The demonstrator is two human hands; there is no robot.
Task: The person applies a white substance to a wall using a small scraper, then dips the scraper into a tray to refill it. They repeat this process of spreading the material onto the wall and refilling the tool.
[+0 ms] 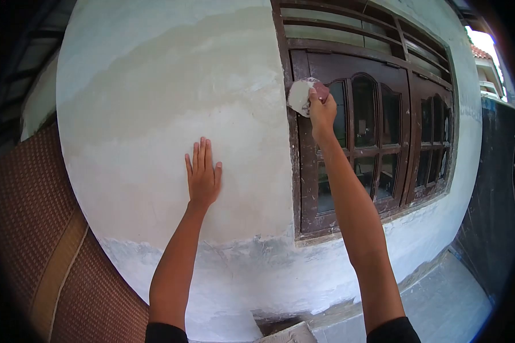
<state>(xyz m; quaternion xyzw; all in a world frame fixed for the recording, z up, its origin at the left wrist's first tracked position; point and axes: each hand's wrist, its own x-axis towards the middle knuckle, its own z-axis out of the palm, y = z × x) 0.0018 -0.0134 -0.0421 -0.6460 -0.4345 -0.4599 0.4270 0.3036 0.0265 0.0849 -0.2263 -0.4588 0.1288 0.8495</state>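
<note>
My left hand (202,174) lies flat against the pale wall (171,188), its fingers stretched upward and nothing in it. Higher up and to the right, my right hand (321,110) grips a reddish-brown putty scraper (321,90). A thick whitish layer of putty (299,98) covers the scraper's left side. The scraper is in front of the left edge of the dark brown window frame (294,143); whether it touches the frame or the wall cannot be told. Above my left hand a darker, damp-looking band of coating (194,74) spreads across the wall.
Paned brown window shutters (363,108) fill the wall's right part. A woven brown panel (28,194) leans at the left. A dark panel (498,188) stands at the right. Below are a grey ledge (440,303) and a broken block (292,334).
</note>
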